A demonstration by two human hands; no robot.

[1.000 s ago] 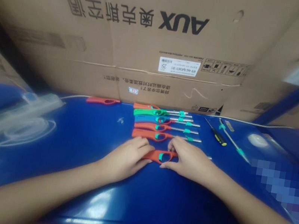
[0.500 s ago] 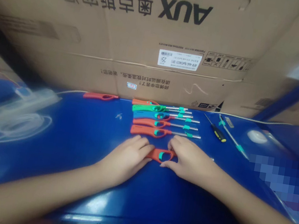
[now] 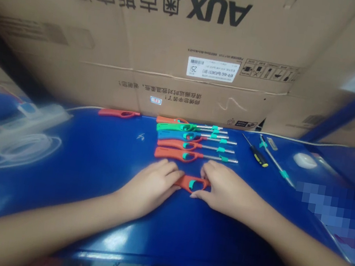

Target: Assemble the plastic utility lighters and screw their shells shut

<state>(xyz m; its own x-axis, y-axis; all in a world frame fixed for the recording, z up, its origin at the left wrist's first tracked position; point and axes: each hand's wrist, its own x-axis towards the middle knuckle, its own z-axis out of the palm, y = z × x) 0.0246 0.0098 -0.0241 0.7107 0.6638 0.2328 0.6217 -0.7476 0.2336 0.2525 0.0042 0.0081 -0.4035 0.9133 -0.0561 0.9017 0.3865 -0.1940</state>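
Observation:
An orange-red long-nosed lighter [image 3: 191,183] with a teal trigger lies low over the blue table between my two hands. My left hand [image 3: 155,183] is closed round its handle end. At the other end, by the trigger guard, my right hand [image 3: 221,186] grips it with thumb and fingers; its front part is hidden in that hand. Just beyond is a row of several similar lighters, the nearest an orange one [image 3: 174,154], then a blue one [image 3: 173,135] and a green one [image 3: 172,127], their metal tubes pointing right with teal pieces on them.
A black and yellow screwdriver [image 3: 257,156] and a loose metal tube [image 3: 276,161] lie to the right, near a white mouse-like object [image 3: 305,160]. A red lighter handle [image 3: 118,113] rests far left. A power strip [image 3: 44,114] and coiled white cable [image 3: 26,149] occupy the left. Behind stands a large cardboard box [image 3: 149,56].
Both hands stay in place on the orange-red lighter. The whole view has shifted very slightly; nothing else visibly differs.

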